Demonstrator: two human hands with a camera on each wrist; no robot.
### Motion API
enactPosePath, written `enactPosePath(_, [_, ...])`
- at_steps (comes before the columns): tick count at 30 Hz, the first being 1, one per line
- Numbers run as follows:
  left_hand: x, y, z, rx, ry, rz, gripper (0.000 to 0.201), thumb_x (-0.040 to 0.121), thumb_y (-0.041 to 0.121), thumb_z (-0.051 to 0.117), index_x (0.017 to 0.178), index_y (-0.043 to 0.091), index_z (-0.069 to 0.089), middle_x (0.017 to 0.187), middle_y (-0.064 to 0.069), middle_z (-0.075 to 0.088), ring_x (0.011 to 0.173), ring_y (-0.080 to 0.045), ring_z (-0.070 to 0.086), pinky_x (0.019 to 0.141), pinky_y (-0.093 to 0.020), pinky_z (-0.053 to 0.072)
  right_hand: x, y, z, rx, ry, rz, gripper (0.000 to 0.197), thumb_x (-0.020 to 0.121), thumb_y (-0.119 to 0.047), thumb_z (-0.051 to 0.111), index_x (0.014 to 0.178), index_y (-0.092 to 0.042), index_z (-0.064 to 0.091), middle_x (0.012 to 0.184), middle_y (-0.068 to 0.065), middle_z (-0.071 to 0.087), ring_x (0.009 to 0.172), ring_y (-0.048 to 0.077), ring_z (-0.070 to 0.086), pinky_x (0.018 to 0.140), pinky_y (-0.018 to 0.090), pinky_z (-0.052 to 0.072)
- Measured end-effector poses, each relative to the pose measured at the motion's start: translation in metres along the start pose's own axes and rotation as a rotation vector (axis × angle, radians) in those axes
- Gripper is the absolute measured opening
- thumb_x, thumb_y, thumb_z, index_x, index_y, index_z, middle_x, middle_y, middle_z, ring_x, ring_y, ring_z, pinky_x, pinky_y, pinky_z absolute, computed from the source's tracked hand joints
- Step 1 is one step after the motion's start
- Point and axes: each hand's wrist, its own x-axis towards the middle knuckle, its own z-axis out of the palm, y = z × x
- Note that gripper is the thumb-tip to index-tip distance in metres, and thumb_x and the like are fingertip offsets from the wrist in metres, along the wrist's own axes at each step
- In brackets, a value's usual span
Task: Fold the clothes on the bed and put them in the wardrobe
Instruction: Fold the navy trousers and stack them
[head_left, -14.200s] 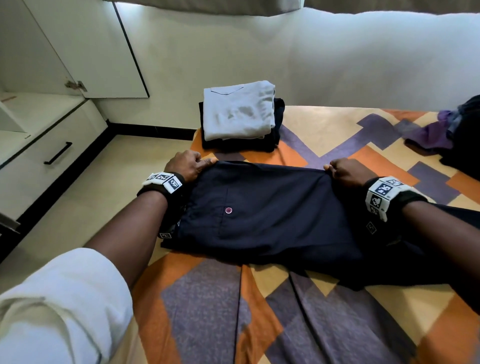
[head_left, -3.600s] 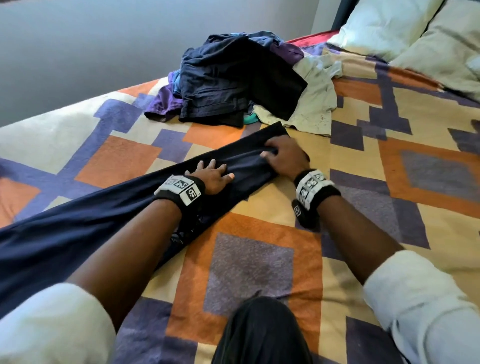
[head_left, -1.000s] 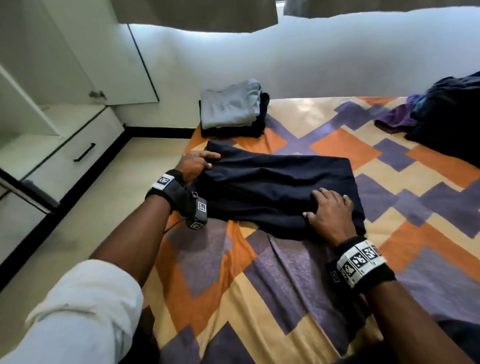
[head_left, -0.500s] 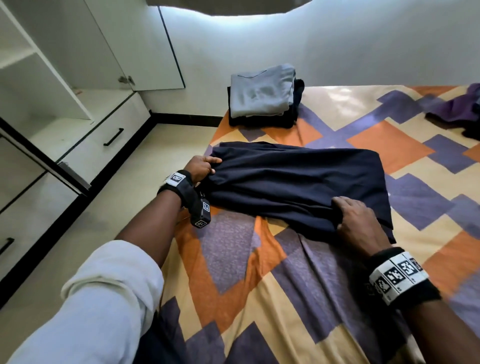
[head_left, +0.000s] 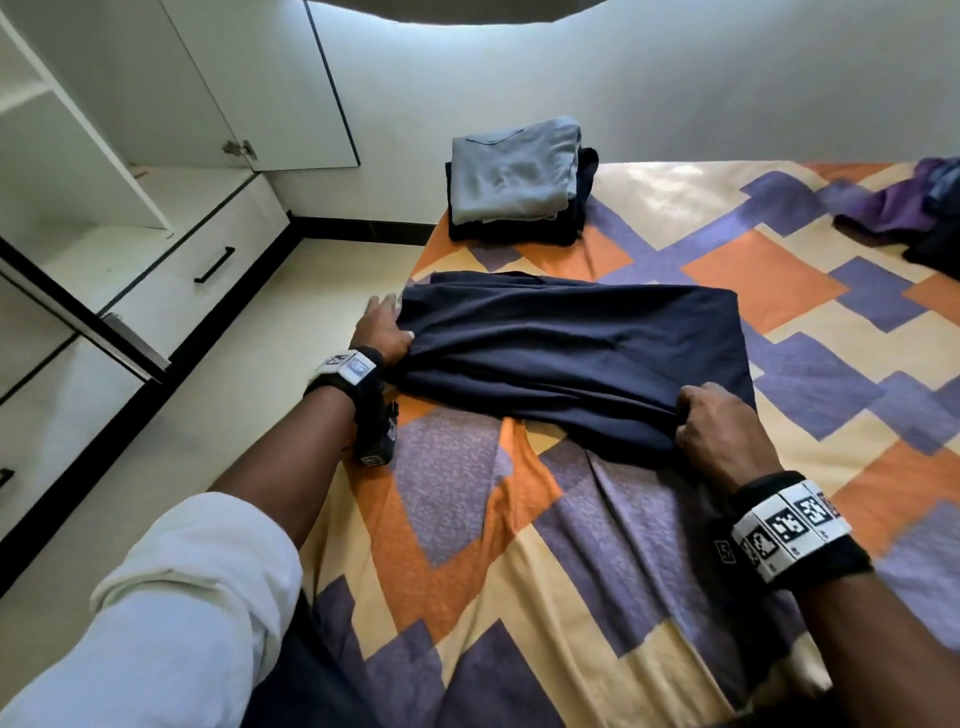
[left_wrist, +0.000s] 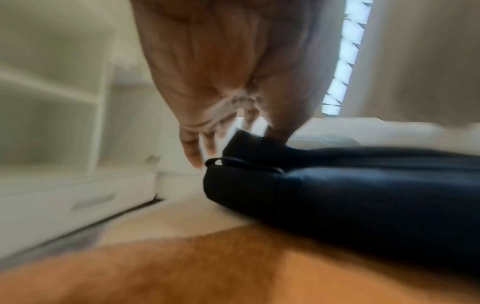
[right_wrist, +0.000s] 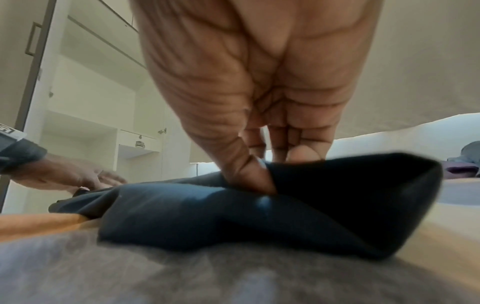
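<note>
the folded dark navy cloth garment (head_left: 566, 358) lies on the patterned orange, purple and cream bed (head_left: 519, 519), long axis left to right. the right hand (head_left: 722, 434) pinches its near right edge, now raised off the bed. the left hand (head_left: 382, 332) grips the left end with its thumb, fingers now spread.

bright daylight | wide-angle edge bending | left wrist view motion-blurred | wrist foregrounds soft

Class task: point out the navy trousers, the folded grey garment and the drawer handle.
navy trousers (head_left: 571, 353), head view, middle of the top layer.
grey garment (head_left: 511, 171), head view, centre of its top face.
drawer handle (head_left: 214, 265), head view, mid-bar.
</note>
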Motion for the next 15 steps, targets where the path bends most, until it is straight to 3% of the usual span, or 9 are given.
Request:
enactPosePath(2, [-0.012, 0.011, 0.008, 0.168, 0.115, 0.19, 0.058, 0.087, 0.02, 0.064, 0.142, 0.012, 0.046, 0.146, -0.015, 0.042, 0.129, -0.038, 0.043, 0.107, -0.049, 0.039, -0.004, -0.003, -0.004, -0.087, -0.068, -0.021, 0.014, 0.081, 0.0, 0.05, 0.075, -0.012, 0.047, 0.077, 0.005, 0.046, 0.074, 0.031, 0.05, 0.061, 0.036, 0.034])
enactPosePath(4, [-0.024, 0.02, 0.025, 0.235, 0.035, 0.419, 0.051, 0.092, 0.027, 0.06, 0.142, 0.018, 0.05, 0.149, -0.01, 0.045, 0.135, -0.03, 0.042, 0.113, -0.045, 0.034, -0.011, -0.008, -0.006, -0.203, -0.173, -0.1, 0.016, 0.083, -0.005, 0.053, 0.074, -0.016, 0.046, 0.082, 0.008, 0.055, 0.08, 0.032, 0.056, 0.061, 0.035, 0.034])
enactPosePath(5, [-0.031, 0.025, 0.033, 0.297, -0.052, 0.469, 0.047, 0.096, 0.031, 0.054, 0.142, 0.021, 0.05, 0.15, -0.006, 0.045, 0.137, -0.026, 0.041, 0.114, -0.042, 0.031, -0.014, -0.012, -0.008, -0.26, -0.243, -0.129, 0.016, 0.083, -0.007, 0.055, 0.073, -0.017, 0.048, 0.086, 0.009, 0.06, 0.079, 0.031, 0.057, 0.062, 0.033, 0.034])
enactPosePath(7, [-0.04, 0.026, 0.043, 0.45, -0.159, 0.422, 0.044, 0.103, 0.035, 0.039, 0.146, 0.025, 0.044, 0.156, 0.0, 0.038, 0.143, -0.023, 0.032, 0.116, -0.043, 0.026, -0.021, -0.019, -0.011, -0.298, -0.392, -0.126, 0.013, 0.082, -0.01, 0.056, 0.073, -0.02, 0.054, 0.089, 0.009, 0.065, 0.075, 0.028, 0.054, 0.062, 0.029, 0.035])
enactPosePath(9, [-0.043, 0.026, 0.043, 0.506, -0.102, 0.287, 0.047, 0.103, 0.03, 0.035, 0.15, 0.022, 0.035, 0.16, -0.003, 0.029, 0.147, -0.028, 0.022, 0.117, -0.049, 0.021, -0.024, -0.021, -0.013, -0.238, -0.445, -0.073, 0.012, 0.079, -0.01, 0.055, 0.071, -0.019, 0.057, 0.085, 0.006, 0.064, 0.078, 0.03, 0.059, 0.061, 0.027, 0.036])
enactPosePath(11, [-0.048, 0.031, 0.038, 0.471, -0.008, 0.141, 0.058, 0.097, 0.021, 0.044, 0.152, 0.016, 0.027, 0.162, -0.011, 0.021, 0.148, -0.034, 0.016, 0.116, -0.052, 0.019, -0.025, -0.018, -0.015, -0.091, -0.296, -0.022, 0.012, 0.075, -0.009, 0.054, 0.07, -0.017, 0.059, 0.082, 0.005, 0.063, 0.077, 0.03, 0.06, 0.059, 0.029, 0.038])
enactPosePath(12, [-0.052, 0.035, 0.037, 0.446, 0.051, 0.137, 0.064, 0.093, 0.017, 0.048, 0.153, 0.013, 0.026, 0.162, -0.014, 0.02, 0.148, -0.035, 0.016, 0.117, -0.052, 0.018, -0.025, -0.014, -0.015, -0.025, -0.167, -0.018, 0.012, 0.075, -0.008, 0.054, 0.072, -0.018, 0.059, 0.084, 0.006, 0.061, 0.076, 0.031, 0.059, 0.06, 0.031, 0.039])
enactPosePath(13, [-0.058, 0.039, 0.037, 0.428, 0.114, 0.204, 0.067, 0.089, 0.013, 0.052, 0.152, 0.011, 0.029, 0.16, -0.017, 0.023, 0.148, -0.036, 0.019, 0.117, -0.051, 0.018, -0.024, -0.011, -0.015, 0.007, -0.044, -0.025, 0.012, 0.076, -0.006, 0.054, 0.076, -0.017, 0.059, 0.086, 0.008, 0.058, 0.078, 0.032, 0.057, 0.061, 0.033, 0.039])
enactPosePath(15, [-0.074, 0.046, 0.042, 0.384, 0.192, 0.487, 0.063, 0.082, 0.007, 0.058, 0.143, 0.007, 0.045, 0.151, -0.019, 0.04, 0.141, -0.036, 0.034, 0.115, -0.05, 0.027, -0.021, -0.005, -0.013, -0.039, 0.107, -0.039, 0.013, 0.077, -0.004, 0.055, 0.09, -0.009, 0.058, 0.093, 0.014, 0.053, 0.084, 0.033, 0.054, 0.067, 0.037, 0.042])
